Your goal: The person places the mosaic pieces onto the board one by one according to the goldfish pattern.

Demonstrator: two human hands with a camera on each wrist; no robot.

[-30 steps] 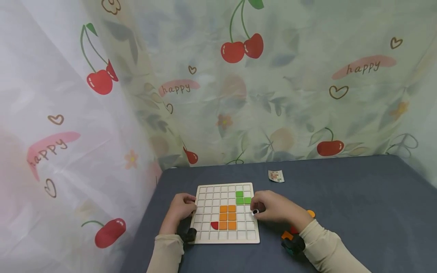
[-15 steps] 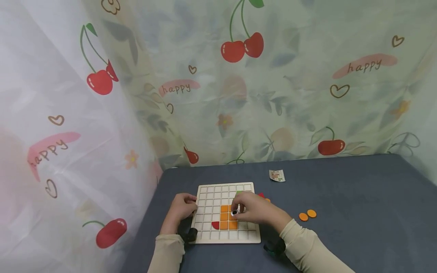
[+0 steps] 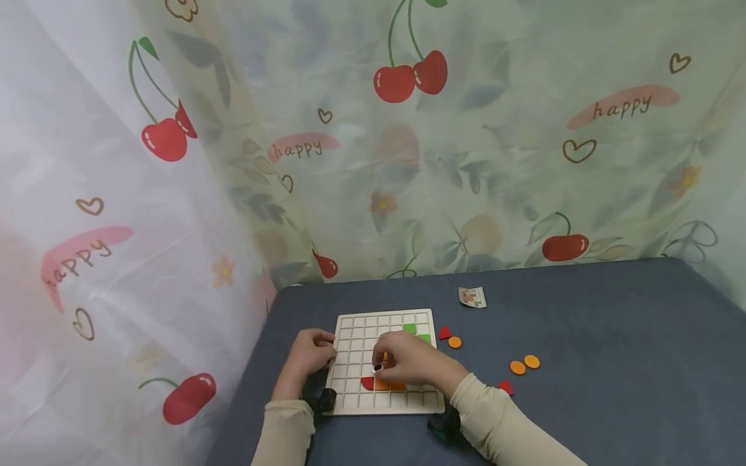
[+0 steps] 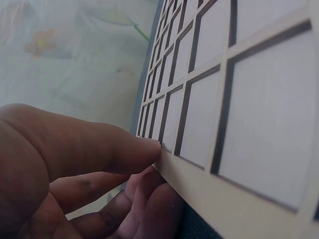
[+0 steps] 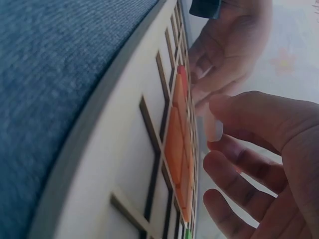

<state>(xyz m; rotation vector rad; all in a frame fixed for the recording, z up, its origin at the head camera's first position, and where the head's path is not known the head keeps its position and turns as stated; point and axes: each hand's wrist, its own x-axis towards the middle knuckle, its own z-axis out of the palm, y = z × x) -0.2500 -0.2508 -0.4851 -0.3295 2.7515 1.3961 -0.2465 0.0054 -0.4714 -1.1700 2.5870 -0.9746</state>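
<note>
A pale wooden grid board (image 3: pixel 352 336) lies on the dark table. My left hand (image 3: pixel 313 351) holds its left edge; in the left wrist view the thumb (image 4: pixel 134 149) rests on the rim, with fingers curled against the side below. Over the board's middle, my right hand (image 3: pixel 416 356) pinches a small white piece (image 5: pixel 215 128) with a black spot between thumb and index finger. Under that hand, orange square tiles (image 3: pixel 381 385) are partly hidden. Left of them a red quarter-round tile (image 3: pixel 366 384) sits in a cell, and green tiles (image 3: pixel 410 329) fill cells at upper right.
Right of the board lie a red piece (image 3: pixel 445 332) and an orange disc (image 3: pixel 454 342). Farther right are two more orange discs (image 3: pixel 517 367) and a red piece (image 3: pixel 506 388). A small printed card (image 3: pixel 472 298) lies behind, before a cherry-patterned curtain (image 3: pixel 501 155).
My right hand has moved left from the board's right edge to over the orange tiles, carrying the white piece. Loose pieces on the right have come into sight. My left hand stays put.
</note>
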